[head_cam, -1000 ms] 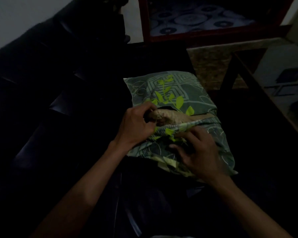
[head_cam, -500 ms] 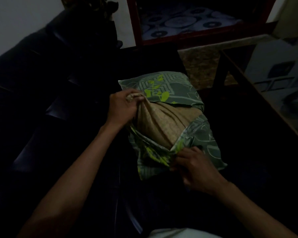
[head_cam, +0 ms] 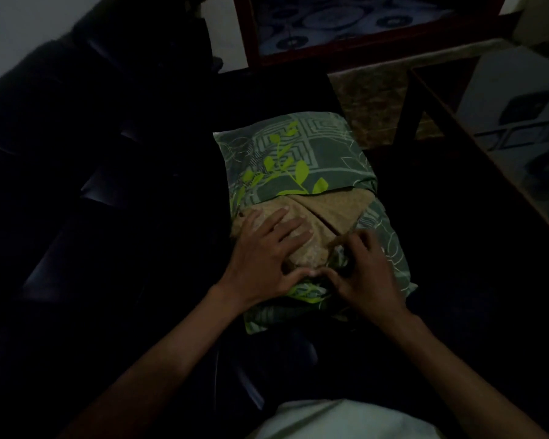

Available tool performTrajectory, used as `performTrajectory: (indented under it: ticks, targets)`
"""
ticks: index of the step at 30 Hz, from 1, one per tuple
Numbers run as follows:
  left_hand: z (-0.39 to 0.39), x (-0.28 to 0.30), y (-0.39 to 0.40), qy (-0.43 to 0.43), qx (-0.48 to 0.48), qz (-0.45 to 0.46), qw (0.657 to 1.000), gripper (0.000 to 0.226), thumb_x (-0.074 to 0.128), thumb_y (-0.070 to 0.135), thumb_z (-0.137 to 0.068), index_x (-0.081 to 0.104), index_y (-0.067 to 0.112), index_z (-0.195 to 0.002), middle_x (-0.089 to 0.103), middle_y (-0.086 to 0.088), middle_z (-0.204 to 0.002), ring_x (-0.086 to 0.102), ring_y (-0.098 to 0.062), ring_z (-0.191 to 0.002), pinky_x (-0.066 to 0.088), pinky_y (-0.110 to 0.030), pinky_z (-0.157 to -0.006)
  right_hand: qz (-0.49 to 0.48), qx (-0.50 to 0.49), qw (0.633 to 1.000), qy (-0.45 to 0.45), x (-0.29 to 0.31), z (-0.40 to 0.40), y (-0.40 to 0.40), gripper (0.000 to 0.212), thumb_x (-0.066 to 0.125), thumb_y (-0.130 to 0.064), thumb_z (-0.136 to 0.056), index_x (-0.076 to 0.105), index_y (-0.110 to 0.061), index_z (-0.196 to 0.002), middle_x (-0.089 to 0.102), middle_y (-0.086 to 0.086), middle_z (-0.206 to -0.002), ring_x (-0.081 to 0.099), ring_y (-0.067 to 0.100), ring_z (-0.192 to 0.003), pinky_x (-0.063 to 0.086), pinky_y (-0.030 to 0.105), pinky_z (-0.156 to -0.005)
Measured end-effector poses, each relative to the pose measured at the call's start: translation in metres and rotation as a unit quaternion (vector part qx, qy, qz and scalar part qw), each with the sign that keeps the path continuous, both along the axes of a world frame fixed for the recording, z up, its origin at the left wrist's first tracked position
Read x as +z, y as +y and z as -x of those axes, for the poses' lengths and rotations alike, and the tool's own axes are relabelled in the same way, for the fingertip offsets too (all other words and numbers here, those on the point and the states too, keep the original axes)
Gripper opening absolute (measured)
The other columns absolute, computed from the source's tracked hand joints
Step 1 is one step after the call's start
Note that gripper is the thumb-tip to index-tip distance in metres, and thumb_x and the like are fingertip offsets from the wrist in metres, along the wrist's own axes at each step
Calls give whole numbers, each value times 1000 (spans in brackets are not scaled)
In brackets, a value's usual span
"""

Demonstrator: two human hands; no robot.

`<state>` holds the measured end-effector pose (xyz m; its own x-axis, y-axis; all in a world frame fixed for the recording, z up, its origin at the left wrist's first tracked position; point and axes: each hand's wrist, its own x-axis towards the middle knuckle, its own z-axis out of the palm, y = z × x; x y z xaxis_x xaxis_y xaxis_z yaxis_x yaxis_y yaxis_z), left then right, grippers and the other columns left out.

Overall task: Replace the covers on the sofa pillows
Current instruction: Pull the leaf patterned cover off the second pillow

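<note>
Your left hand (head_cam: 267,248) lies flat, fingers spread, pressing the tan pillow (head_cam: 327,210) on the dark sofa (head_cam: 108,191). Your right hand (head_cam: 362,270) pinches the green leaf-print cover (head_cam: 301,156) at its opening. Soft, light, floppy stuff: grip the cover's hem, not the filling.

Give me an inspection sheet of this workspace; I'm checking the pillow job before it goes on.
Surface: dark sofa, dimly lit.
Job's things: green patterned cover partly open, tan pillow showing through the gap.
Clutter: nothing seen.
Grip: left hand flat on the tan pillow, fingers spread; right hand pinches the cover's edge.
Cables: nothing seen.
Surroundings: wooden table on the right, patterned rug beyond.
</note>
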<state>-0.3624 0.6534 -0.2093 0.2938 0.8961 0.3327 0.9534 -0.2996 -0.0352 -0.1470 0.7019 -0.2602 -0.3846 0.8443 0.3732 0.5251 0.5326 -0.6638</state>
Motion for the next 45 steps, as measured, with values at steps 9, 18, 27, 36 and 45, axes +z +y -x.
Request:
performTrajectory:
  ticks: [9,18,27,36,45]
  targets:
    - [-1,-6,20,-57,12,-120,991,21,74,15,-73,78,22,-92,76,5,-90,70,-20,-94,38,-46,-102,12,-6,1000,1,-3,-19,2,28,88,-21,-77,75,-17,-101,62,-4,-98,62,19,-85,56,40,-69]
    - [37,42,30,-154,126,-92,976,15,71,21,-79,79,21,-92,77,2,-92,73,-23,-85,57,-37,-76,-75,36,996,-36,6,-29,-8,14,75,1,-75,74,-13,-74,62,3,-75,62,25,-63,46,30,-51]
    - [-38,9,18,-38,-60,6,997,54,63,29,-88,54,20,-141,51,2,-149,40,-17,-142,25,-44,-115,105,-23,993,41,-9,-38,-8,11,87,-33,-80,77,-27,-82,68,-15,-81,63,3,-75,51,22,-67]
    - [-66,-30,41,-26,-50,9,998,36,47,30,-81,79,23,-96,77,1,-101,71,-23,-106,53,-43,-92,248,-156,952,91,-16,-55,5,33,83,-21,-84,73,-16,-116,74,-4,-96,70,6,-85,59,25,-77]
    - [-13,48,61,-192,85,-126,970,30,53,27,-85,80,23,-98,78,3,-93,72,-20,-78,51,-25,-64,228,-118,963,86,-3,-56,4,19,78,-12,-87,67,-23,-75,70,-11,-72,64,-6,-66,51,20,-64]
